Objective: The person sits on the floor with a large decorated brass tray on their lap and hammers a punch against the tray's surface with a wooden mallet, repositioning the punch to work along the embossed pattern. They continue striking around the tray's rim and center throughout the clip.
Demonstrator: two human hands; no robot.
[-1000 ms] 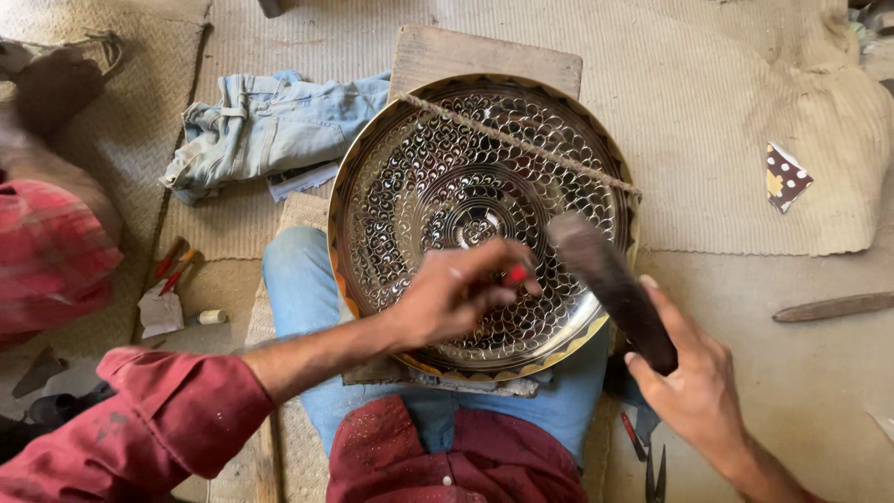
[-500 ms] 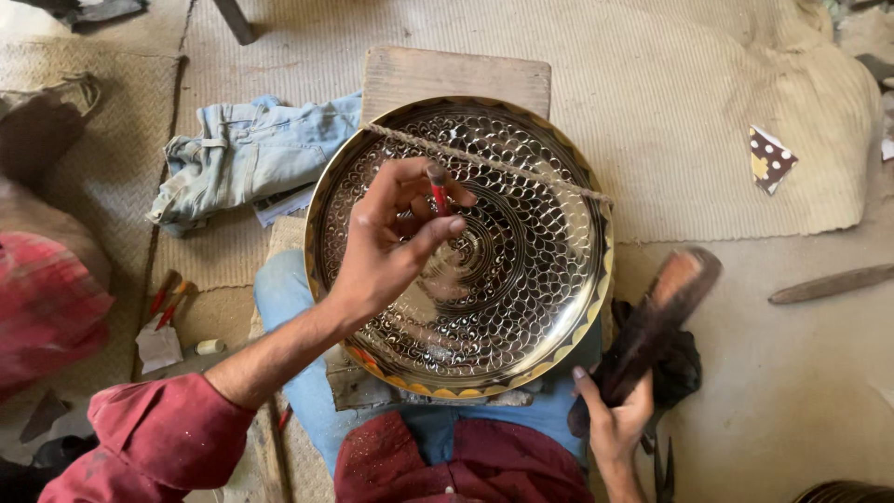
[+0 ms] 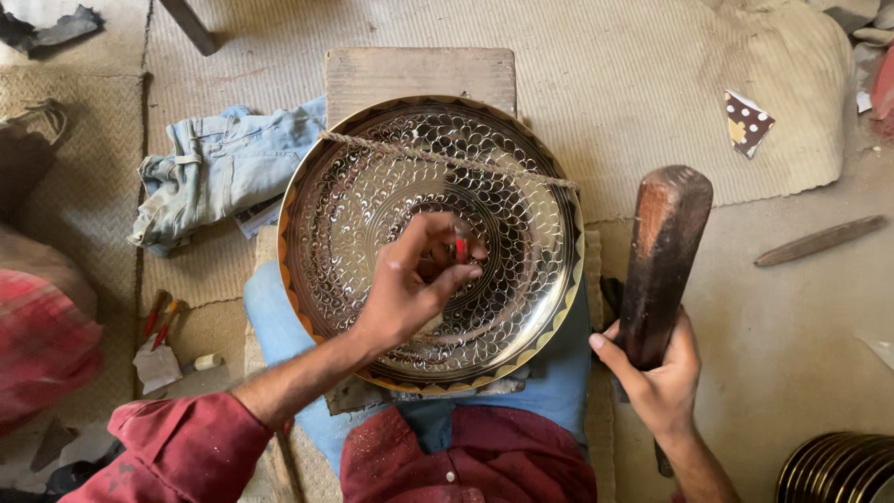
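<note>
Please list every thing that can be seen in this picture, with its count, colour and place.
engraved metal plate: one, silver with a golden rim, on the lap, centre
cord: one, tan, stretched across the plate's upper part
wooden board: one, pale brown, under the plate's far edge
small punch: one, red-tipped, pinched over the plate's middle
wooden mallet: one, dark brown, raised at right
jeans cloth: one, light blue, left of the plate
wooden stick: one, brown, floor at right
stacked plates: several, dark golden, bottom right corner
left hand: holds the punch
right hand: grips the mallet
</note>
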